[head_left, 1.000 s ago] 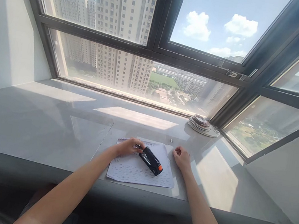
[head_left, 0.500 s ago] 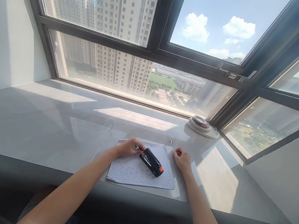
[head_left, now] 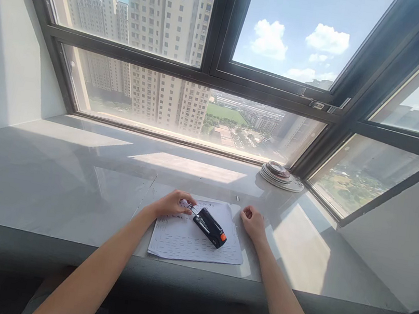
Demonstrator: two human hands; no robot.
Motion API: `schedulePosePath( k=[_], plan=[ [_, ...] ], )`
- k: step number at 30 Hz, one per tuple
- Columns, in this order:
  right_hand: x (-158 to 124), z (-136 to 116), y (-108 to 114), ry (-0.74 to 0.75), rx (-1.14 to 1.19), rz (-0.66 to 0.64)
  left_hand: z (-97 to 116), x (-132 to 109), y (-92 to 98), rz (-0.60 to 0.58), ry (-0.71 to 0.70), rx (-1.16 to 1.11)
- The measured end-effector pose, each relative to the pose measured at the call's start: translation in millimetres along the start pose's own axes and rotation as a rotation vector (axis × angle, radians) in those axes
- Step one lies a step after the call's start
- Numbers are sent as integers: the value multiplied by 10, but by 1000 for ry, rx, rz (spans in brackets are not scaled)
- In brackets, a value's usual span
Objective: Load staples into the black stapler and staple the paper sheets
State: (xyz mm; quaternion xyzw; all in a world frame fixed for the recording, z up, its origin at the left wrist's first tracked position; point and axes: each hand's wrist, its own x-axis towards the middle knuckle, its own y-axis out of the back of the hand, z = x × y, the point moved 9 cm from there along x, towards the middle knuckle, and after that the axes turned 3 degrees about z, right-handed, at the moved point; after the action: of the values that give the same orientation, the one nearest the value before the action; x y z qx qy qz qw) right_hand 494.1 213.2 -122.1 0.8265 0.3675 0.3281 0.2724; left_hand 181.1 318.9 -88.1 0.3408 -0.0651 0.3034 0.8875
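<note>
A black stapler (head_left: 210,227) with an orange tab lies aslant on a stack of white papers (head_left: 195,249) with printed and handwritten marks. My left hand (head_left: 173,204) is closed at the stapler's far-left end, its fingertips pinching a thin metal piece (head_left: 194,210) that sticks out of the body. To the right of the papers, my right hand (head_left: 253,223) rests on the sill with its fingers curled in. Whether anything is inside that hand is hidden. A small silvery piece (head_left: 237,198), possibly a strip of staples, lies just beyond the right hand.
Stacked plates or round discs (head_left: 279,175) sit in the far right corner of the grey sill (head_left: 51,186). Dark-framed windows (head_left: 190,73) rise behind it, with a metal latch (head_left: 317,105). The sill's front edge runs close below the papers.
My left hand has moved left, and more of the metal piece now shows outside the stapler. The right hand stays beside the papers. The whole view has shifted slightly.
</note>
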Motion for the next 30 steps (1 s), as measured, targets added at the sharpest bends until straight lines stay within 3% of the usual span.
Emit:
schedulePosePath(
  k=[3, 6, 9, 13, 17, 21, 30],
  plan=[
    [4, -10, 47, -20, 65, 22, -89, -22, 87, 46, 26, 33],
    [-47, -62, 254, -52, 188, 118, -158, -29, 121, 92, 60, 11],
    [-234, -316, 463, -38, 288, 151, -175, -25, 122, 116, 62, -45],
    [-694, -1122, 151, 230, 262, -234, -108, -11, 109, 119, 7, -113],
    [-946, -1570, -225, 344, 168, -293, -20, 5, 58, 108, -39, -138],
    [-884, -1697, -416, 406, 251, -323, 77, 22, -46, 63, -81, -124],
    [-855, -1749, -402, 468, 329, -365, 60, 95, -148, 7, -124, -148]
  ],
)
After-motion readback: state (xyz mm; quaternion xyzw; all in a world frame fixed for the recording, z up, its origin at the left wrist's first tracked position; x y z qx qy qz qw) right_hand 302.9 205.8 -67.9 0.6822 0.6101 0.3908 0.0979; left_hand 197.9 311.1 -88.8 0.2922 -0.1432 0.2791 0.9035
